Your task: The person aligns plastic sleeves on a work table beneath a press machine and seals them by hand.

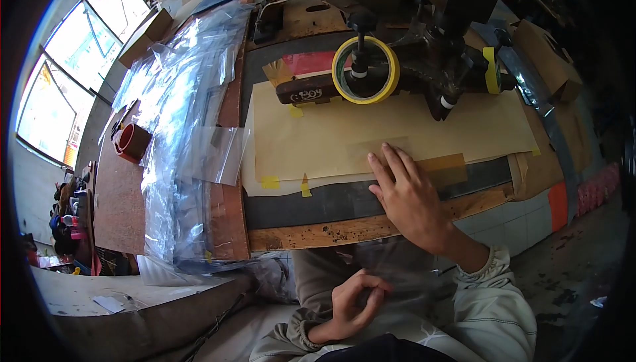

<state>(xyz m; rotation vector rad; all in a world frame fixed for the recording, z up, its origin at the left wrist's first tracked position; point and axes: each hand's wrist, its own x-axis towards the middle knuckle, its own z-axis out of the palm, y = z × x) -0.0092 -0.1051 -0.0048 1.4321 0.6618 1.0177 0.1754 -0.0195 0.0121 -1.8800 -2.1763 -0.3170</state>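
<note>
Resting my right hand (411, 198) on the tan sheet (311, 140) near its front edge, fingers extended, beside the amber strip (448, 168). My left hand (358, 301) is well apart, below the front edge of the tabletop (324, 235), fingers curled; cannot tell whether they grip anything. Black machine arm (417, 78), carrying a yellow tape roll (393, 78), spans the sheet's far side. Open room: sheet surface leftward, toward the clear plastic bags (189, 90).
</note>
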